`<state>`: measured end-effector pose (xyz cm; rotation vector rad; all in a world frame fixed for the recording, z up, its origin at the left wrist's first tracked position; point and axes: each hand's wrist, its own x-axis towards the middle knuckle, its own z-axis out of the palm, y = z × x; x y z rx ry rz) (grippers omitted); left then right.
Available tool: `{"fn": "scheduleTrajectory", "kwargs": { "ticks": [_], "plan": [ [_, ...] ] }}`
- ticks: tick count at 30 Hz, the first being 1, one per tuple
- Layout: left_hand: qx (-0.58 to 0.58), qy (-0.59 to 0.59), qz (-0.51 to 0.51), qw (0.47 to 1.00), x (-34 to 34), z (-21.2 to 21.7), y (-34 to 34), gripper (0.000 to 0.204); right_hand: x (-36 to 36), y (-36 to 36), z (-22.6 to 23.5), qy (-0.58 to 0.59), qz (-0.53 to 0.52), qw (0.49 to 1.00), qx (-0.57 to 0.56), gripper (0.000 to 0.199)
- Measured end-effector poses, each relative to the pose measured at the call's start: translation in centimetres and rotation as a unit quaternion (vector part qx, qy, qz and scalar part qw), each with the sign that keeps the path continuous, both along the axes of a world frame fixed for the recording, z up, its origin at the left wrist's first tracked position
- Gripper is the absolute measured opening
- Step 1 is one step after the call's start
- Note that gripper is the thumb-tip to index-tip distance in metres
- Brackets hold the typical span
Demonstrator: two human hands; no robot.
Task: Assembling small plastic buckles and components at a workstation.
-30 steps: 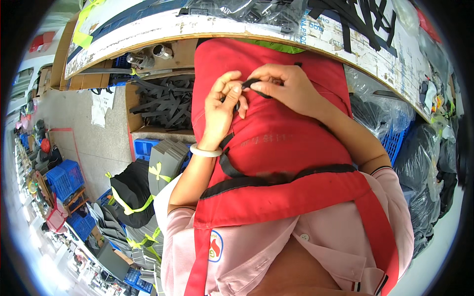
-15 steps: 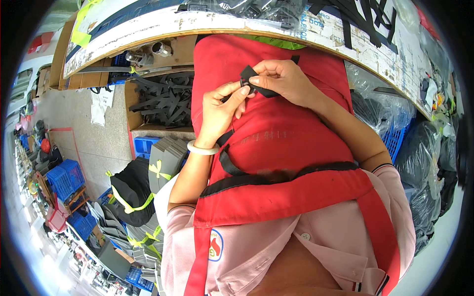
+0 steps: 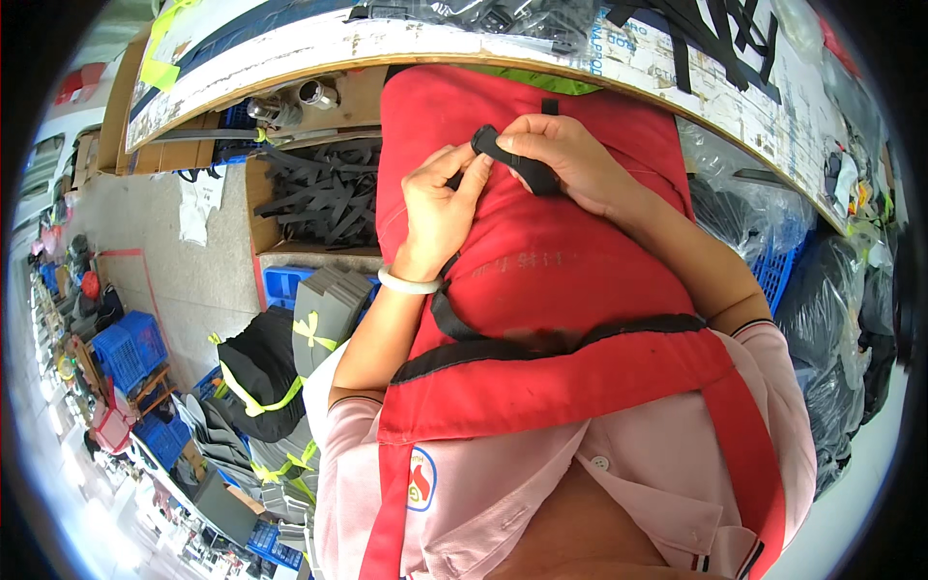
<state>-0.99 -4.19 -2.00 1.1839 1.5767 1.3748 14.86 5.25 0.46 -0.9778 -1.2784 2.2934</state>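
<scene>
A short black webbing strap [image 3: 541,179] is held in front of me, over the red apron [image 3: 551,290] on my lap. Its end bends over in a rounded fold between my hands. My left hand [image 3: 437,203] is closed, thumb and fingers pinching at that folded end; a small dark piece shows between its fingers, mostly hidden. My right hand [image 3: 577,164] grips the strap from the other side, its thumb pressed along the top near the fold. The strap's wider part hangs below the right fingers. A black apron tie [image 3: 449,317] lies below my left wrist.
A white-topped worktable [image 3: 367,50] curves ahead, bearing bagged black parts [image 3: 503,15] and loose black straps [image 3: 727,43]. Left of my lap stands a cardboard box [image 3: 261,208] full of black strips [image 3: 324,193]. Tied black bundles [image 3: 259,362] lie farther left; a blue crate [image 3: 773,275] stands right.
The strap's end, flat and angular before, now curves over in a rounded fold. My left fingers have drawn in, and a dark fitting seen at their tips is now hidden.
</scene>
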Motion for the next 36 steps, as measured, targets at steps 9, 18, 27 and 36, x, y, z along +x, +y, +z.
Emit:
{"fn": "scheduleTrajectory", "kwargs": {
  "ticks": [9, 18, 27, 36],
  "plan": [
    [0.025, 0.161, -0.058, 0.985, -0.7, 0.4, 0.4, 0.013, 0.0, 0.6, -0.9, 0.032, -0.015, 0.999, -0.036, 0.019],
    [0.068, 0.136, -0.05, 0.987, -0.6, -0.3, 0.3, 0.012, 0.2, 1.5, -1.6, 0.038, 0.049, 0.998, 0.011, 0.028],
    [-0.136, -0.468, -0.009, 0.873, -0.6, -0.6, 1.3, 0.019, 0.0, 0.2, -0.7, -0.039, -0.025, 0.912, 0.407, 0.02],
    [-0.044, -0.261, 0.024, 0.964, 0.3, 0.0, 1.1, 0.02, 0.4, 0.1, 0.9, -0.108, -0.007, 0.978, 0.177, 0.017]
  ]
}}
